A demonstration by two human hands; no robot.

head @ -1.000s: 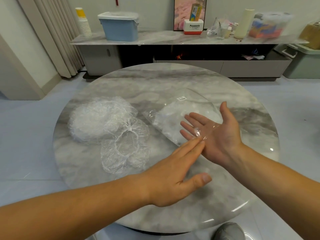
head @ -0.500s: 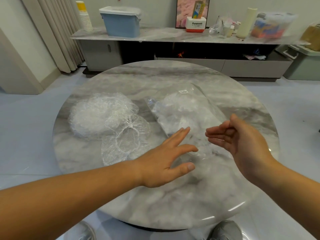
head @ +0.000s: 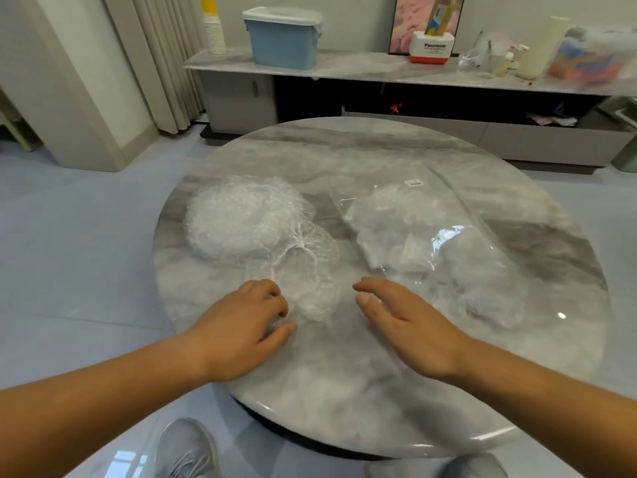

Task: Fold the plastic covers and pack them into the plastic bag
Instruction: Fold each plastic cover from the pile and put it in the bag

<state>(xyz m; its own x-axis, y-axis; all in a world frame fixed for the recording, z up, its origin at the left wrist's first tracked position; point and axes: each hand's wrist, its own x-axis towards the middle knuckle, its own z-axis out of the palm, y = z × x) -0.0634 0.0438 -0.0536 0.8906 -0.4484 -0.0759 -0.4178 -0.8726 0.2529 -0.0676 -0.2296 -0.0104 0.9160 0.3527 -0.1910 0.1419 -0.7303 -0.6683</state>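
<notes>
A single clear plastic cover [head: 306,281] with a white elastic rim lies flat on the round marble table [head: 344,391]. My left hand [head: 248,326] is at its near left edge, fingers curled and pinching the plastic. My right hand [head: 406,322] hovers just right of the cover, palm down, fingers spread, holding nothing. A heap of crumpled covers [head: 241,219] sits behind, touching the single one. The clear plastic bag [head: 431,236] lies on the right half of the table with covers inside it, apart from both hands.
The table's near edge is close to my body, and my grey shoes [head: 186,450] show below it. Beyond the table stands a long low cabinet [head: 344,70] with a blue bin [head: 282,39], paper cups and boxes. Curtains hang at the far left.
Both hands left the plastic bag and moved left and nearer to me. My left hand now closes on the edge of the single cover. The bag stays on the table.
</notes>
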